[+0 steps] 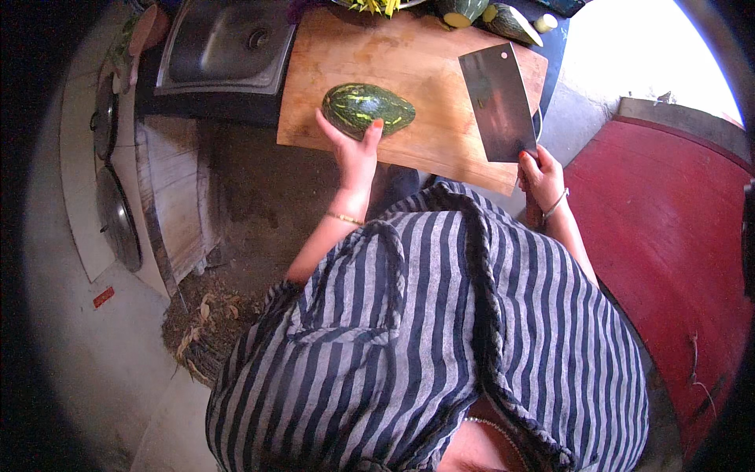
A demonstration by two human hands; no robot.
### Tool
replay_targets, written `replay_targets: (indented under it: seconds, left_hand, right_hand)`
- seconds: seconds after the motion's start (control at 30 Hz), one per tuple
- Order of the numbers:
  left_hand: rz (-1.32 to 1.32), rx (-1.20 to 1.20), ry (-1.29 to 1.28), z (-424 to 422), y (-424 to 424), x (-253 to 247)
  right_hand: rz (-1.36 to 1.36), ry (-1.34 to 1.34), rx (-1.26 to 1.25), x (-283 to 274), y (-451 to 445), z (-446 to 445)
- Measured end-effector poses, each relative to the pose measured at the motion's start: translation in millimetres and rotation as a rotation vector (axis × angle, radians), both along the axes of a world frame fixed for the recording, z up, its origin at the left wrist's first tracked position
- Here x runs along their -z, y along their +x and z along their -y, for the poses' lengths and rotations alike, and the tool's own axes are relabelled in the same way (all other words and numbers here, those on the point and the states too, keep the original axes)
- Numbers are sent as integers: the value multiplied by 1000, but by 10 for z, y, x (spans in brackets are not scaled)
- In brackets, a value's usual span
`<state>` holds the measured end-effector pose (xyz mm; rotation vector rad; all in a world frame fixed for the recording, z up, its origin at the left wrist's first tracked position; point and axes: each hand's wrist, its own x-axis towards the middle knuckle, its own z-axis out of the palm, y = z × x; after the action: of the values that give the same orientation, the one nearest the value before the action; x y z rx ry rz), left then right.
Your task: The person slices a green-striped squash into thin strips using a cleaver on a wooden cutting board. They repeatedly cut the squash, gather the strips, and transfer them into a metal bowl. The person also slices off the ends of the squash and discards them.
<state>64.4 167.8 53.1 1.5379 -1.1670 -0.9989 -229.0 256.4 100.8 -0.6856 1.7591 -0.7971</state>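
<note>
A green squash with yellow streaks [365, 106] lies on its side on a wooden cutting board [430, 141]. Against its near side rests my left hand [358, 150], thumb and fingers spread around the rind; its fingertips are partly hidden. The handle of a broad cleaver [498, 106] is gripped in my right hand [541, 174]. The cleaver's blade points away from me, over the right part of the board, apart from the squash.
Cut green squash pieces [510, 25] and a plate of yellow-green strips [380, 6] stand beyond the board. Left of it is a metal sink [227, 44]. Round dark lids [118, 218] lie farther left. A red door or panel [655, 253] stands at the right.
</note>
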Motion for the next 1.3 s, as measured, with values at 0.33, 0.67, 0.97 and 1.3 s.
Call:
replay_targets:
  seconds: [0.33,0.67,0.97,1.3]
  left_hand:
    - [251,492,-85,868,-39,-66]
    - [858,740,-238,705,-1013,-438]
    - [955,777,-342,601,-1062,-540]
    - [1034,708,-236,605,-987,-597]
  right_hand:
    - [-120,-20,-111,-55,-46,28]
    - [-578,-238,-263,-371,128,-102]
    - [-600,-177,-381,-685,188,-182]
    - [-673,-79,-639,-444,306,423]
